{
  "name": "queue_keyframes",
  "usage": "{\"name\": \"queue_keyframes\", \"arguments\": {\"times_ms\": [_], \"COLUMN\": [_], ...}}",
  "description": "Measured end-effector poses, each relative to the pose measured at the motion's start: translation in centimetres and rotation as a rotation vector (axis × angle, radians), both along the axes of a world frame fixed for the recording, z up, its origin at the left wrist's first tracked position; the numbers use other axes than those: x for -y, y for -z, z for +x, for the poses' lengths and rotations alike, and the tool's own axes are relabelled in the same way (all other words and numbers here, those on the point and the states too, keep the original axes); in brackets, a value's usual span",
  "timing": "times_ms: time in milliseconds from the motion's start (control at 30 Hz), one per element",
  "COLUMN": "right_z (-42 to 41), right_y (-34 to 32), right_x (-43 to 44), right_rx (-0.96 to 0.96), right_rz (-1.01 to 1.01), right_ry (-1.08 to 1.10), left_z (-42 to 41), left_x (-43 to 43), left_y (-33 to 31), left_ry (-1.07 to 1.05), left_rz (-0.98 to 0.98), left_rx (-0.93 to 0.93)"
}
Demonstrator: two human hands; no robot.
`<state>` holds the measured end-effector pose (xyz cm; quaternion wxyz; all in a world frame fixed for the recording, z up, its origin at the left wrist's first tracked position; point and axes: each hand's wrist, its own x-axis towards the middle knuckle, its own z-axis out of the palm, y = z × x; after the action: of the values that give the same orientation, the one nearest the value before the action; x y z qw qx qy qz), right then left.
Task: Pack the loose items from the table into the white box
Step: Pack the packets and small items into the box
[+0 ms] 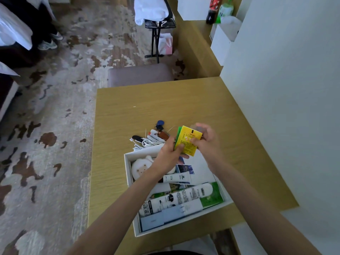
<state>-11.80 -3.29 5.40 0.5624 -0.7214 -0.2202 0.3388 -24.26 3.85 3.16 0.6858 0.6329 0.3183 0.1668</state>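
The white box lies open on the wooden table, near its front edge. Inside it are a round white plush face, a white tube, a long white printed bottle, a pale blue box and green packets. Above the box's far end, my left hand and my right hand both grip a stack of yellow and green sachets. On the table just beyond the box lie a coiled white cable and a bunch of keys with a blue fob.
A grey padded stool stands at the table's far edge. A white wall runs along the right side. Patterned carpet covers the floor to the left. Farther back are a black folding rack with white towels and bottles on a ledge.
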Motion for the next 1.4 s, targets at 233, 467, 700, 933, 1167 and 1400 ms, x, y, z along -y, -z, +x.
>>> {"name": "queue_keyframes", "arguments": {"times_ms": [233,467,700,933,1167,1400], "right_z": [3.1,4.8,4.7,3.2,2.9,1.8], "right_y": [-1.9,-2.1,-1.4,0.8,1.8,3.5], "right_x": [2.7,4.6,3.8,2.3,2.2,3.0], "right_rx": [0.613,0.698,1.028,1.044,0.953,1.023], "right_rz": [-0.302,-0.535,-0.667,-0.715,-0.874,-0.891], "right_ry": [-0.587,-0.772,-0.883,-1.177,-1.374,-1.346], "left_z": [0.4,0.5,-1.4,-2.2,-2.6,-2.9], "left_x": [0.8,3.3,3.8,3.6,3.9,3.8], "left_y": [1.5,2.8,4.2,3.8,3.9,4.5], "left_ry": [0.262,0.518,0.765,0.767,0.787,0.738], "left_rz": [0.050,0.444,0.872,0.750,0.732,0.721], "left_rx": [-0.030,-0.450,-0.629,-0.440,-0.369,-0.376]}}
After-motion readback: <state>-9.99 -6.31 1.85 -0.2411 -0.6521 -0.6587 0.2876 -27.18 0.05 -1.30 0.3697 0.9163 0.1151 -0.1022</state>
